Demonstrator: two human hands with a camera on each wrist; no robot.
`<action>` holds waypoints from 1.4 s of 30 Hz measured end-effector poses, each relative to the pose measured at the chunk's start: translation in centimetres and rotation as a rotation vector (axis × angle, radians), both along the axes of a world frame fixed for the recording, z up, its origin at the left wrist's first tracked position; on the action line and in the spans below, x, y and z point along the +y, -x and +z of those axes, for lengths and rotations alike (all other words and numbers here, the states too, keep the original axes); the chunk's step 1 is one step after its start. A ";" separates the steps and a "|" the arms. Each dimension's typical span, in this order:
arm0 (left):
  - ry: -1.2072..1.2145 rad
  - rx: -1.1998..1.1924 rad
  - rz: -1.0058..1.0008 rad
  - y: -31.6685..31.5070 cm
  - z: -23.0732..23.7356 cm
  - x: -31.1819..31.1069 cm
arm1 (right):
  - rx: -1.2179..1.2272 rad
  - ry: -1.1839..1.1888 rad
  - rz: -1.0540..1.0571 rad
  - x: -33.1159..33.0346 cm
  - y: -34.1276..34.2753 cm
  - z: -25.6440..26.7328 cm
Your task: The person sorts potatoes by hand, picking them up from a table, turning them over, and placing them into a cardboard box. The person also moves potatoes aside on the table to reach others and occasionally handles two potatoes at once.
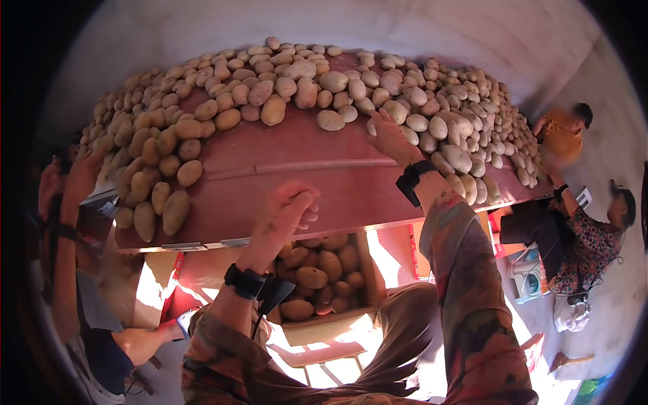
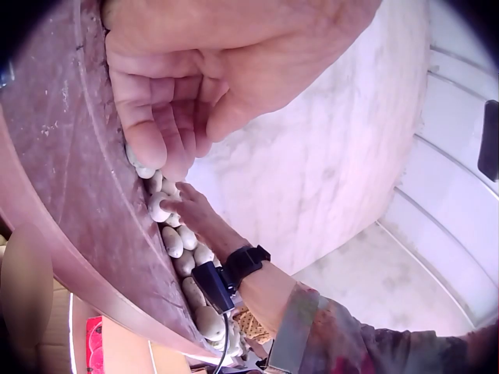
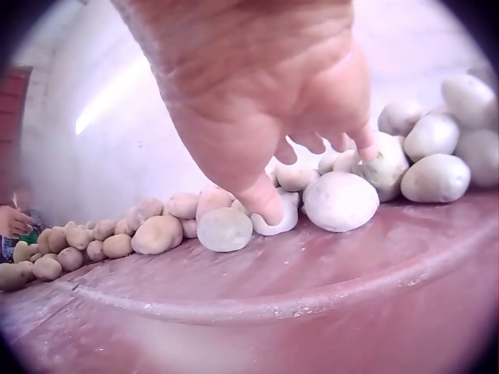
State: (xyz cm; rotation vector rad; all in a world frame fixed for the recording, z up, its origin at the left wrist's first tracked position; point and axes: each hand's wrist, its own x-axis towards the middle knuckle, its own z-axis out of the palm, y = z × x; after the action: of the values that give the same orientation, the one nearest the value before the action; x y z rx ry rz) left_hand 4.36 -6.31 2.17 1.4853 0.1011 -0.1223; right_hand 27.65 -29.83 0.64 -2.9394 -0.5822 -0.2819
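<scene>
My right hand [image 1: 397, 138] reaches over the front of the potato pile [image 1: 459, 131], palm down with its fingers spread. In the right wrist view its thumb touches a small pale potato [image 3: 279, 224], and a fingertip is right at a larger potato [image 3: 383, 167]. Between them a round potato [image 3: 341, 202] lies on the red tabletop [image 3: 257, 288]. My left hand [image 1: 287, 209] hangs near the table's front edge, above a cardboard box of potatoes [image 1: 312, 277]. Its fingers are loosely curled with nothing in them. A blurred brown oval [image 2: 27, 288] shows low at the left wrist view's edge.
More potatoes [image 1: 162, 155] spread along the left and back of the table against a pale wall [image 1: 337, 23]. At the right sits a person in a patterned shirt [image 1: 594, 246], with another in orange [image 1: 561, 138] behind. Another person's arm [image 1: 81, 185] reaches in from the left.
</scene>
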 end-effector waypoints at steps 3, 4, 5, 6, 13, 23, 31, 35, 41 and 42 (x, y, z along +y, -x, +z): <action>-0.012 -0.001 -0.007 0.0 0.2 0.0 | 0.033 -0.099 0.084 -0.9 -1.5 -1.5; -0.003 -0.013 -0.024 -0.1 0.1 0.2 | 0.049 -0.101 0.085 -1.0 -1.7 -1.5; 0.008 -0.021 -0.040 -0.2 -0.1 0.2 | 0.065 -0.099 0.090 -0.7 -1.8 -0.4; 0.012 -0.002 -0.034 -0.3 -0.4 0.3 | 0.125 -0.177 -0.039 -0.2 -1.8 1.2; -0.033 -0.036 -0.033 0.0 0.1 0.0 | -0.353 -0.098 0.004 -0.7 0.2 -3.0; -0.099 -0.027 -0.053 -0.1 -0.8 -0.5 | 0.071 -0.330 0.034 -1.3 -0.2 -3.9; -0.146 0.019 -0.089 -1.1 -1.8 0.2 | 0.123 -0.349 0.001 -1.6 3.8 -1.4; -0.148 -0.024 -0.097 -0.3 -0.7 -0.2 | 0.016 -0.152 0.075 -1.8 5.7 -3.5; -0.145 -0.017 -0.136 0.2 -0.2 -1.2 | 0.161 0.061 0.043 -1.0 10.1 -2.0; -0.142 0.021 -0.155 0.2 -0.1 -1.5 | 0.143 0.072 0.033 -1.0 10.8 -2.0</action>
State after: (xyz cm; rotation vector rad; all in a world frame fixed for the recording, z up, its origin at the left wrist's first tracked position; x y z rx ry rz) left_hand 4.16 -7.85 2.07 1.6336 0.0118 -0.2606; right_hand 16.89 -30.87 -1.34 -2.9832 -0.6325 -0.0472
